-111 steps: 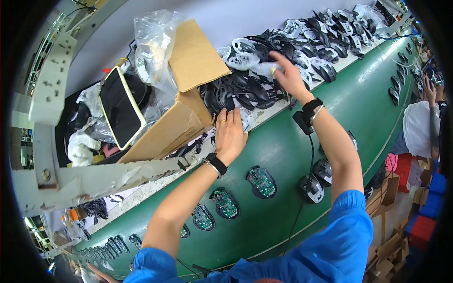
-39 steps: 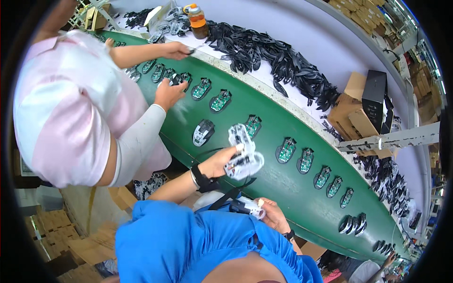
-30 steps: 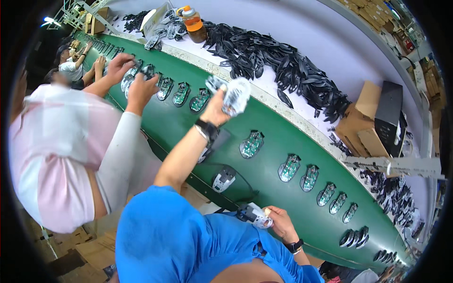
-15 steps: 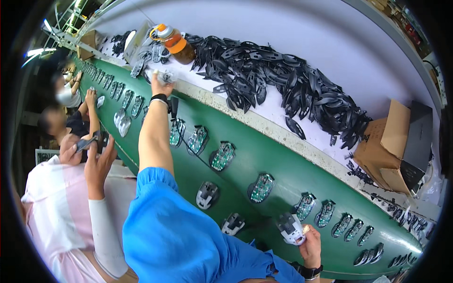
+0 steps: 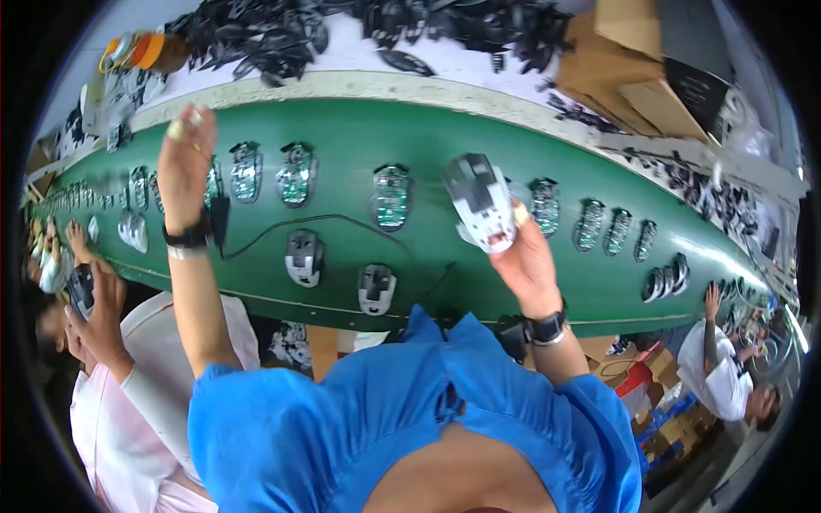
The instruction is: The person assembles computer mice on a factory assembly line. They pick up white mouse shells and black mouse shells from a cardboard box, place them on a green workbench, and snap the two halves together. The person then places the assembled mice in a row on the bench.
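Note:
In my right hand (image 5: 527, 263), closed at its lower end, is a computer mouse shell (image 5: 481, 202), dark grey and white, tilted above the green belt. My left hand (image 5: 188, 158) is raised over the belt's far left part, fingers bent and smeared by motion; whether anything is between them does not show. Pale covers sit on some fingertips. Below it hangs a black block (image 5: 220, 224) with a cable (image 5: 316, 217) lying across the belt. Two grey-and-white mouse shells (image 5: 304, 256) rest near me. Beyond them lie mouse bases with green circuit boards (image 5: 392, 198).
Black plastic parts (image 5: 256, 38) are heaped on the white ledge, with an orange-lidded bottle (image 5: 145, 51) at left. An open cardboard box (image 5: 616, 73) stands far right. A co-worker's hands (image 5: 98, 312) hold a dark mouse at left. Another person (image 5: 723, 368) is at right.
My left hand has come back from the grey parts on the ledge to over the belt. My right hand still holds the mouse shell, now higher over the belt. The view has swung round.

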Motion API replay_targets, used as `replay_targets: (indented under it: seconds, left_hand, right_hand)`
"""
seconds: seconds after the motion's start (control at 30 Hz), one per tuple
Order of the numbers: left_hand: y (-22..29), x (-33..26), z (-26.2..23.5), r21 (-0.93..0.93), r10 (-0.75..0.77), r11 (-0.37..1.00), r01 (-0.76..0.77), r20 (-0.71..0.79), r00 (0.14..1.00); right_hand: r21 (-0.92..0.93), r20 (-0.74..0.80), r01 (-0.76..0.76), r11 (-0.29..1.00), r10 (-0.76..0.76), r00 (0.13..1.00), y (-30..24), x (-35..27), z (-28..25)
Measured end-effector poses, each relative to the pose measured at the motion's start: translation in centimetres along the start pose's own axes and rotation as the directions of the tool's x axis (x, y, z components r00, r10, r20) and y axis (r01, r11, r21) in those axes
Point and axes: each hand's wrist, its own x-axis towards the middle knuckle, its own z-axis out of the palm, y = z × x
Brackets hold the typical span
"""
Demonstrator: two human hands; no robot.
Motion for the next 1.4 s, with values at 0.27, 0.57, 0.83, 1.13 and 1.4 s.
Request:
replay_targets:
  seconds: [0.27, 0.57, 0.83, 1.13, 1.4]
  left_hand:
    - [-9.4, -19.5, 20.3, -0.053, -0.236, 0.969, 0.24, 0.07, 0.969]
    - [-10.1, -21.8, 22.3, 0.128, -0.107, 0.984, 0.124, -0.131, 0.986]
    - [0.5, -22.1, 15.5, -0.152, 0.125, 0.978, -0.144, -0.132, 0.983]
    - [4.0, -24.5, 19.4, -0.135, 0.027, 0.991, -0.007, 0.143, 0.989]
    - [8.7, -34.5, 19.9, 0.216, 0.179, 0.964, -0.156, -0.092, 0.98]
  right_hand:
    - [0.016, 0.139, 0.114, 0.993, -0.116, 0.984, 0.8, -1.1, 2.1]
    - [-0.618, 0.738, 0.769, 0.166, -0.215, 0.639, -0.3, -3.2, 2.5]
    - [-0.967, 0.187, 0.245, -0.063, 0.473, 0.861, 9.5, -2.7, -5.5]
    - [-0.729, 0.535, 0.684, 0.022, 0.641, 0.55, 11.3, -5.0, -7.7]
    - [-0.281, 0.883, 0.848, 0.45, 0.468, 0.044, 16.9, -9.2, -4.1]
